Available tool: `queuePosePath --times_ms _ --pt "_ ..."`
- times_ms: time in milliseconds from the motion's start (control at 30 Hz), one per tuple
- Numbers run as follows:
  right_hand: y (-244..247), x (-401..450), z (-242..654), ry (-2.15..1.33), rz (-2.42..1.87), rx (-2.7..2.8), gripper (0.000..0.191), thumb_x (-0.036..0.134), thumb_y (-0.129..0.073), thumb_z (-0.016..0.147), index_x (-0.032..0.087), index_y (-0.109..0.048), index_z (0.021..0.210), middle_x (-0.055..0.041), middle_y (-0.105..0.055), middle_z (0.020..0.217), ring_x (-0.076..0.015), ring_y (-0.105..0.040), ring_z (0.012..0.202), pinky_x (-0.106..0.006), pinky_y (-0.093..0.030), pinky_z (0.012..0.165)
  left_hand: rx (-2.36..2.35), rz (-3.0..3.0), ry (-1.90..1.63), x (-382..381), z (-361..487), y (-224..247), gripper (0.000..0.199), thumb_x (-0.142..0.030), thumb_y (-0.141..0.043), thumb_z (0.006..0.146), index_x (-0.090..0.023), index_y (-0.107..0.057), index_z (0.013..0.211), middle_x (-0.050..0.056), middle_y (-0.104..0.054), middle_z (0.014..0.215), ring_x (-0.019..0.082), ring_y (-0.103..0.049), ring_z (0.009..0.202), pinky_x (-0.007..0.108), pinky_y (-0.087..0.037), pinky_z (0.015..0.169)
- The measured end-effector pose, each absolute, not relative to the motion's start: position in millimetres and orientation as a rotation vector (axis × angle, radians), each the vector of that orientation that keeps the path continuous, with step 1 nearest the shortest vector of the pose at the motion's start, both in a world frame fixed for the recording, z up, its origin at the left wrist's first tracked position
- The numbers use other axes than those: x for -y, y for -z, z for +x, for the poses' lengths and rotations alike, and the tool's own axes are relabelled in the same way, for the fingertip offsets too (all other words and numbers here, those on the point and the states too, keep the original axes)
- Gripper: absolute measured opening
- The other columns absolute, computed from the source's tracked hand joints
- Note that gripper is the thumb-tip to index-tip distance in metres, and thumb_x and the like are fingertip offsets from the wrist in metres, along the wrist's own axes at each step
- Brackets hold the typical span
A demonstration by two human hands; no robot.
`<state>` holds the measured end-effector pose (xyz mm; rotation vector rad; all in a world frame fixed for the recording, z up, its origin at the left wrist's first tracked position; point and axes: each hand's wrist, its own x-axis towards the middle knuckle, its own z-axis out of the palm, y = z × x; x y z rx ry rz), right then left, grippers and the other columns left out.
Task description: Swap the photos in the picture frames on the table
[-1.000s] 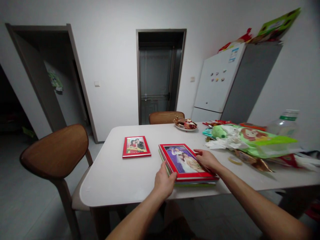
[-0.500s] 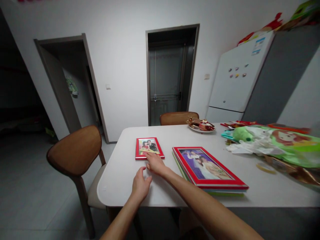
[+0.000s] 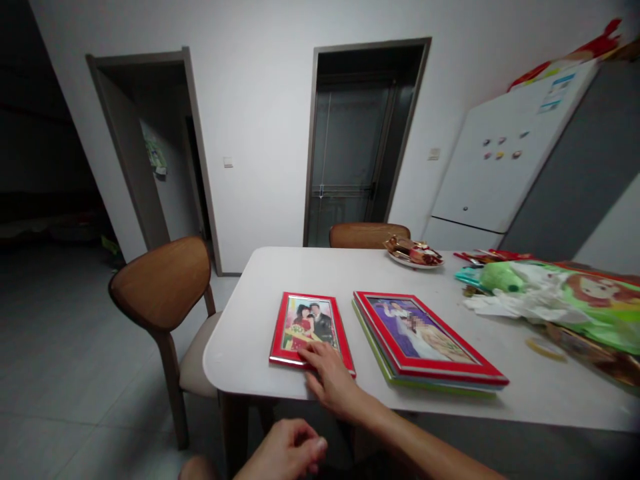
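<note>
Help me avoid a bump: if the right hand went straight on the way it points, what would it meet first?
Most likely the small photo frame: the right hand has its fingers over the near edge, pointing across the picture. Exact contact is hard to judge here.

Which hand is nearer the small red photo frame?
Right: the right hand touches the small red photo frame at its near edge; the left hand is apart, lower in view.
</note>
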<state>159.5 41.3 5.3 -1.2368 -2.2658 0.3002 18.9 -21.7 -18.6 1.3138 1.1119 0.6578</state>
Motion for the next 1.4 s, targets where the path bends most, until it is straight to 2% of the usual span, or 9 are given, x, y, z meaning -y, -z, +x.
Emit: queuePosePath --times_ms 167,333,533,667,733,833,1000,1200,1400 --pt "-13.9 12.1 166.2 -0.632 -1.027 2.189 0.038 0.016 -0.043 0.074 0.023 -0.053 0.11 -0.0094 -0.054 0.107 -0.0205 -0.046 0.101 -0.038 -0.036 0.088 -0.894 0.854 -1.046 30.0 28.5 25.4 0.051 -0.056 -0.057 0.063 -0.015 -0.057 0.095 0.009 -0.065 0.09 0.022 -0.06 0.084 0.033 -0.044 0.072" --pt "-33.7 3.3 171.7 -0.84 -1.07 1.906 0.037 0.022 -0.047 0.074 0.019 -0.054 0.11 -0.0093 -0.055 0.109 -0.0198 -0.049 0.101 -0.037 -0.036 0.09 -0.931 0.838 -1.307 26.5 34.8 10.9 0.046 -0.051 -0.057 0.067 -0.013 -0.058 0.094 0.01 -0.065 0.093 0.026 -0.057 0.094 0.037 -0.042 0.082" --pt "-51.3 -7.1 155.8 -1.233 -0.855 1.47 0.053 0.041 -0.049 0.074 0.018 -0.041 0.121 -0.0092 -0.052 0.116 -0.0196 -0.048 0.106 -0.035 -0.036 0.09 -1.24 1.444 -1.566 11.4 29.0 -21.1 0.039 -0.034 -0.045 0.081 -0.016 -0.043 0.115 0.009 -0.057 0.111 0.02 -0.053 0.102 0.034 -0.041 0.088" --pt "-69.7 -6.7 154.9 -1.384 -0.774 1.113 0.061 0.049 -0.045 0.075 0.022 -0.03 0.127 -0.0085 -0.055 0.113 -0.0195 -0.054 0.098 -0.035 -0.043 0.08 -1.365 2.06 -1.602 5.0 26.5 -24.4 0.036 -0.019 -0.041 0.082 -0.018 -0.042 0.118 0.008 -0.056 0.113 0.018 -0.052 0.103 0.032 -0.044 0.086" --pt "-74.8 -12.3 163.0 -1.429 -0.784 0.953 0.063 0.048 -0.047 0.074 0.022 -0.028 0.128 -0.0083 -0.059 0.106 -0.0191 -0.058 0.089 -0.034 -0.046 0.074 -1.313 2.395 -1.565 4.0 25.7 -20.7 0.036 -0.013 -0.039 0.081 -0.018 -0.043 0.117 0.008 -0.057 0.112 0.017 -0.052 0.104 0.031 -0.044 0.087" --pt "-68.7 -25.0 179.0 -1.473 -0.865 0.866 0.066 0.033 -0.058 0.067 0.018 -0.031 0.126 -0.0079 -0.064 0.094 -0.018 -0.061 0.083 -0.03 -0.048 0.07 -1.276 2.7 -1.445 4.7 27.6 -13.4 0.036 -0.008 -0.036 0.079 -0.017 -0.049 0.111 0.009 -0.06 0.108 0.017 -0.054 0.101 0.03 -0.047 0.085" --pt "-34.4 -41.0 197.1 -1.42 -1.107 1.035 0.071 0.017 -0.057 0.06 0.01 -0.03 0.125 -0.0057 -0.067 0.081 -0.0175 -0.063 0.072 -0.027 -0.049 0.066 -1.387 2.77 -1.156 3.5 32.0 -2.5 0.03 -0.01 -0.041 0.077 -0.014 -0.054 0.103 0.011 -0.06 0.106 0.02 -0.056 0.098 0.032 -0.05 0.081" --pt "-15.9 -47.2 212.6 -1.061 -1.473 1.452 0.055 0.026 -0.051 0.063 0.009 -0.045 0.115 -0.006 -0.067 0.078 -0.0171 -0.061 0.065 -0.025 -0.046 0.057 -1.64 2.655 -0.841 -3.6 19.1 5.4 0.04 -0.021 -0.06 0.068 -0.011 -0.053 0.106 0.016 -0.055 0.112 0.028 -0.051 0.104 0.047 -0.043 0.087" --pt "-25.5 -44.4 219.0 -0.64 -1.675 1.825 0.046 0.03 -0.046 0.067 0.012 -0.052 0.108 -0.0086 -0.065 0.086 -0.017 -0.059 0.072 -0.023 -0.042 0.064 -1.631 2.626 -0.74 -1.5 17.6 3.0 0.03 -0.018 -0.06 0.069 -0.012 -0.056 0.099 0.016 -0.055 0.113 0.026 -0.048 0.108 0.048 -0.037 0.092"
